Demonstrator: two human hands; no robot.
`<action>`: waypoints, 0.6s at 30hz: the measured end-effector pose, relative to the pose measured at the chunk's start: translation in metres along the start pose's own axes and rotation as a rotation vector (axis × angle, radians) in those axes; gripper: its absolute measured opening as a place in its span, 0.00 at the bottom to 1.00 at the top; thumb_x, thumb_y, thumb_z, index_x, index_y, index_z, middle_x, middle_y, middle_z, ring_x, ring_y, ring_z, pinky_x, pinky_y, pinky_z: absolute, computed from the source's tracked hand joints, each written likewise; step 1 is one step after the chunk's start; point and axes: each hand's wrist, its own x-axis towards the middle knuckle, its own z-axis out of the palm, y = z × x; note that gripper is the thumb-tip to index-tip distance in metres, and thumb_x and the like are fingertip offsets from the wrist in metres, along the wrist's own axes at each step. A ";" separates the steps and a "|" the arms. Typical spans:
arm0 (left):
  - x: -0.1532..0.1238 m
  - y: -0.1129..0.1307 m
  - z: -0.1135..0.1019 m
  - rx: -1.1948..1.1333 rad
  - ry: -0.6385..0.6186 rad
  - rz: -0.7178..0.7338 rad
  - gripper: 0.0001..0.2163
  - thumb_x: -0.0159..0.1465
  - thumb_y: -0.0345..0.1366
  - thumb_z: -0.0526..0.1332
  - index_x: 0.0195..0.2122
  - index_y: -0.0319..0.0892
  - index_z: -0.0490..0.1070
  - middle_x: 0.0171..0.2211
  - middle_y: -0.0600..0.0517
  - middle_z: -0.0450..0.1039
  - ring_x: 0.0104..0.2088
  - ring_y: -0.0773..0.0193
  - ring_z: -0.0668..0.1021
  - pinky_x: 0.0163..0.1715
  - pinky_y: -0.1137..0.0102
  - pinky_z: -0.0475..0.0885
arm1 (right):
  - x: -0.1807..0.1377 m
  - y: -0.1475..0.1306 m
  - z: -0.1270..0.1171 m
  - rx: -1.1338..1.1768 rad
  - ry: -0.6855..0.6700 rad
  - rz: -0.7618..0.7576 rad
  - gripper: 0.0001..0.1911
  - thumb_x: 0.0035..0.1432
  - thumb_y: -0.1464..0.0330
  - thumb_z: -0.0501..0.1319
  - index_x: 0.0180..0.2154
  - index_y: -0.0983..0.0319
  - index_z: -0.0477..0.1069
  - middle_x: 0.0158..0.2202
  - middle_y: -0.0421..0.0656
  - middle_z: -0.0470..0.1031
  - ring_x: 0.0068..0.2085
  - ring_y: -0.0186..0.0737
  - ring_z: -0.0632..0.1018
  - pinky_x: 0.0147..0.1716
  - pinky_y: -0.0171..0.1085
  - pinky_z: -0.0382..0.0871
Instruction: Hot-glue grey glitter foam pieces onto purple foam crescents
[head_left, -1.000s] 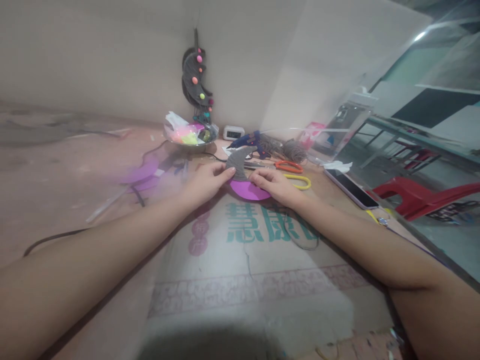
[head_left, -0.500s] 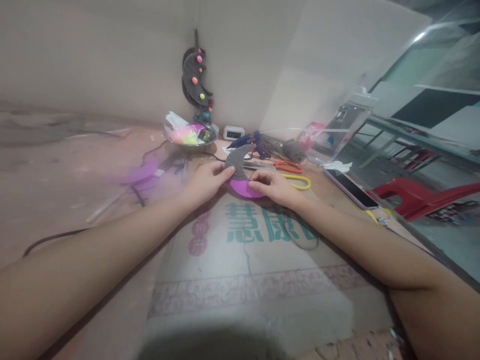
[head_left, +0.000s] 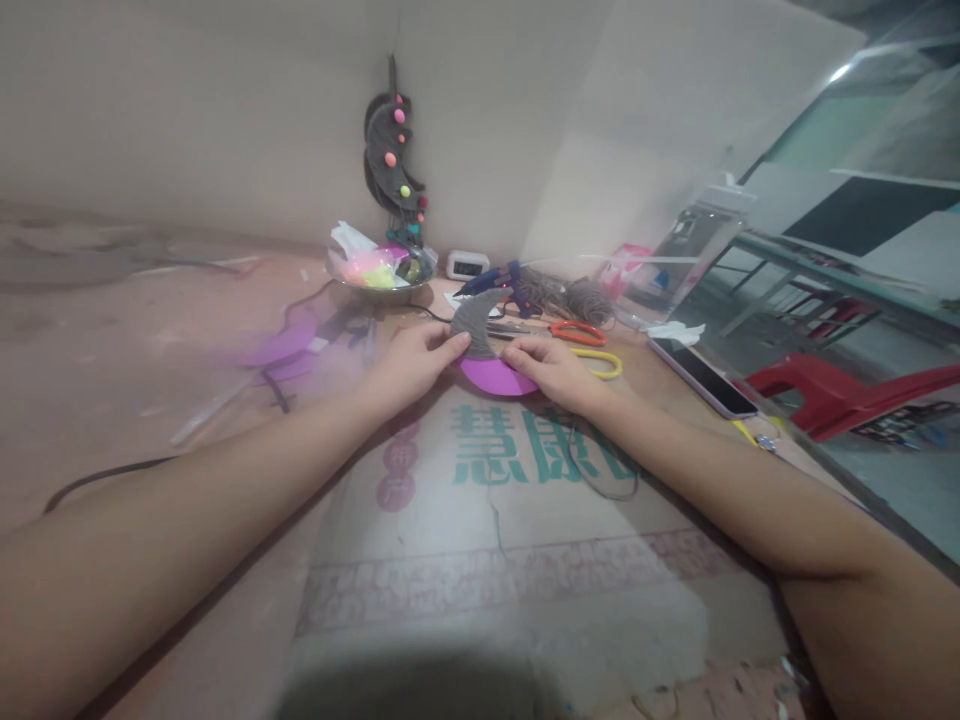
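The crescent over there shows two faces: smooth, bright purple along its lower part, grey and finely ribbed, like wound yarn, over the upper. Its grey tip points to about one o'clock, the purple curve bellies out at six, and the hollow opens toward two. The left hand pinches it at nine, the right hand around four.

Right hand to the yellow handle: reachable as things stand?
Probably yes: the yellow handle lies just past the right hand, its outer end uncovered. But that hand is busy at the gray-and-purple crescent, so it likely needs freeing first.
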 end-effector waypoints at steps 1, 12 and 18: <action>0.000 0.000 0.000 -0.002 0.003 -0.001 0.14 0.59 0.47 0.58 0.29 0.41 0.71 0.21 0.54 0.68 0.20 0.69 0.65 0.18 0.75 0.58 | 0.000 0.000 0.000 -0.005 -0.001 -0.002 0.19 0.58 0.54 0.56 0.27 0.64 0.67 0.25 0.37 0.64 0.26 0.31 0.63 0.27 0.33 0.56; -0.001 0.004 -0.002 0.021 -0.001 0.016 0.14 0.59 0.47 0.58 0.27 0.40 0.70 0.22 0.55 0.68 0.22 0.69 0.66 0.20 0.75 0.59 | 0.000 0.002 0.004 0.150 -0.045 0.039 0.15 0.50 0.59 0.65 0.34 0.63 0.67 0.29 0.38 0.69 0.28 0.32 0.69 0.27 0.32 0.61; -0.002 0.001 -0.001 0.028 -0.002 0.009 0.13 0.60 0.46 0.57 0.31 0.40 0.71 0.24 0.54 0.70 0.21 0.69 0.67 0.20 0.75 0.59 | -0.002 -0.002 0.005 0.103 -0.018 0.051 0.12 0.52 0.60 0.62 0.29 0.62 0.66 0.23 0.36 0.67 0.24 0.31 0.66 0.24 0.33 0.59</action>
